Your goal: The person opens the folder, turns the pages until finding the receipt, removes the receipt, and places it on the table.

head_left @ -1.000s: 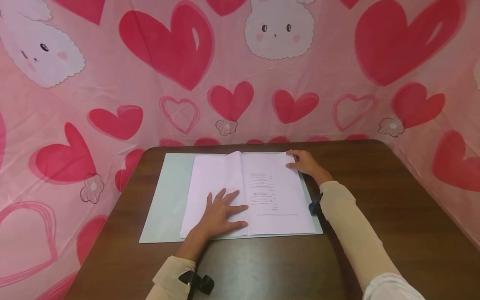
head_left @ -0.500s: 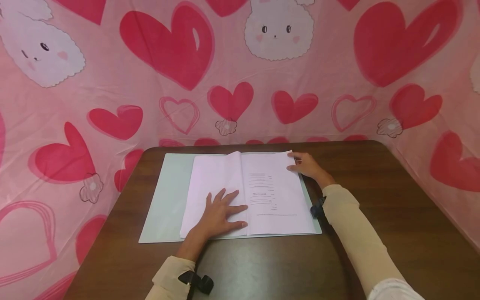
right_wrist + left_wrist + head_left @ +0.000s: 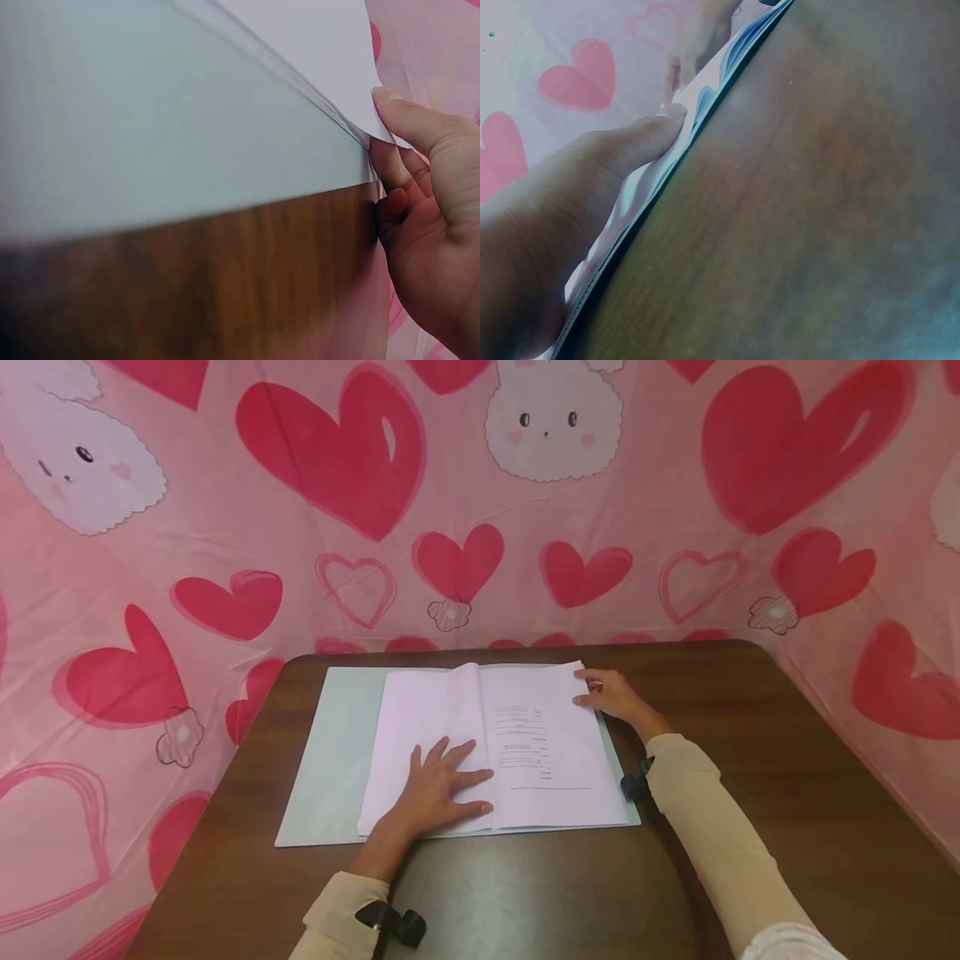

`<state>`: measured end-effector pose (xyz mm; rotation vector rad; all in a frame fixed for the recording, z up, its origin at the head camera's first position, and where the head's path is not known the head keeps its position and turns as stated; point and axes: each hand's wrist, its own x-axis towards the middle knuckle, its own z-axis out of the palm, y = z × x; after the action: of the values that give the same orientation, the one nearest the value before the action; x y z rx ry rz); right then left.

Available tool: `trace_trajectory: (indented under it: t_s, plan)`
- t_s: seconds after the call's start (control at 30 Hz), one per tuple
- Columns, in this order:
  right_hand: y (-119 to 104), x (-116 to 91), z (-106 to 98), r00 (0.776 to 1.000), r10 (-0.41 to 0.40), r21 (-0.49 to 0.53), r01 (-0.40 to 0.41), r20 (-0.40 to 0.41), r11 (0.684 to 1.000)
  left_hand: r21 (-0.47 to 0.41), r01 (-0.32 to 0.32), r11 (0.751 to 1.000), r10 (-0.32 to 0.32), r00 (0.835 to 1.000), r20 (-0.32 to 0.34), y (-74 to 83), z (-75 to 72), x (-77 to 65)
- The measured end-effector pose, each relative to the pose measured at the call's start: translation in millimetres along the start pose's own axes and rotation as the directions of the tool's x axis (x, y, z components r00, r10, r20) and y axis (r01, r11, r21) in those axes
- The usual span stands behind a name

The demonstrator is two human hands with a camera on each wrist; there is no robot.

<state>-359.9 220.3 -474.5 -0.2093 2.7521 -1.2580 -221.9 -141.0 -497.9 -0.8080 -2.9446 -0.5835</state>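
Observation:
An open stack of white paper sheets [image 3: 558, 743] lies on a pale green folder [image 3: 330, 760]; the right page carries printed lines and a left page is turned over. My left hand [image 3: 435, 789] rests with spread fingers on the left page, its thumb and index finger reaching the fold. At the far right corner my right hand [image 3: 615, 693] pinches the top sheet. In the right wrist view the lifted sheet [image 3: 315, 52] sits between thumb and fingers, apart from the folder. The left wrist view shows the left thumb [image 3: 641, 142] on the pages near their front edge.
The brown wooden table [image 3: 517, 893] extends around the folder on its front and right sides. A pink cloth [image 3: 450, 485] with hearts and rabbit faces hangs behind the table and along both sides. Black wrist cameras are strapped over both sleeves.
My right hand has shifted very slightly toward me, with the sheet's corner still between its fingers and raised a little. My left hand stays in place on the page.

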Motion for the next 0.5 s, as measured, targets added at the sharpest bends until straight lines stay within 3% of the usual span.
trace_trajectory:
  t_s: [0.5]
  plan:
    - [3.5, -11.5, -0.5, 1.0, -0.013, -0.028, 0.013, -0.011, 1.0, -0.004, 0.004, 1.0, -0.004, 1.0, 0.001, -0.4, 0.9, 0.1]
